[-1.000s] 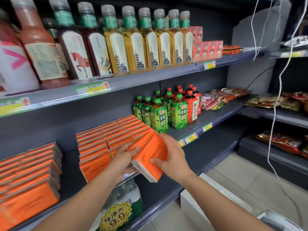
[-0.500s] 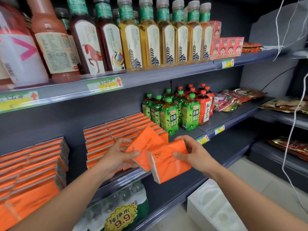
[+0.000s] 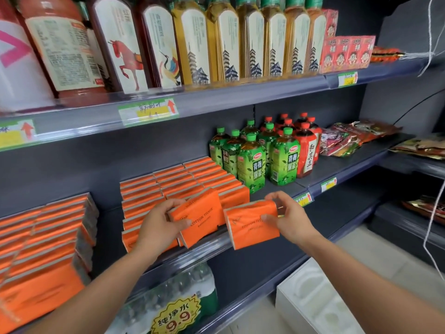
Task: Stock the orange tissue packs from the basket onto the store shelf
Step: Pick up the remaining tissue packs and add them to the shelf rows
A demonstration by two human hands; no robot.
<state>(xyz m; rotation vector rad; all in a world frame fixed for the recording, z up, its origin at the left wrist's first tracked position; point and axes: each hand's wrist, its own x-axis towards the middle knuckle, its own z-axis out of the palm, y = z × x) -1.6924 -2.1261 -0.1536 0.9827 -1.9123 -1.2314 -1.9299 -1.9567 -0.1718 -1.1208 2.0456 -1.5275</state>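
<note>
Dark grey metal store shelving fills the view, its front rails clear plastic strips holding green-and-yellow price tags; on the middle shelf lie stacked tissue packs, flat orange rectangles in glossy film with pale grey edges, just beside plastic green tea bottles with green caps and Chinese characters; a second orange stack sits further left; the left hand grasps the left pack by its end, thumb on its face, the pack tilted at the shelf's front edge in front of the stacked rows, printed "COTTON TISSUE"; the right hand grasps the right pack, fingers curled round its far end and thumb on its face, held in the air just before the rail, close beside the left pack, its wording partly covered; above stand tall bottles with cream arched labels showing a pagoda, a red horse, a crane; below, a shrink-wrapped water bundle bears a yellow starburst reading "9.9"
</note>
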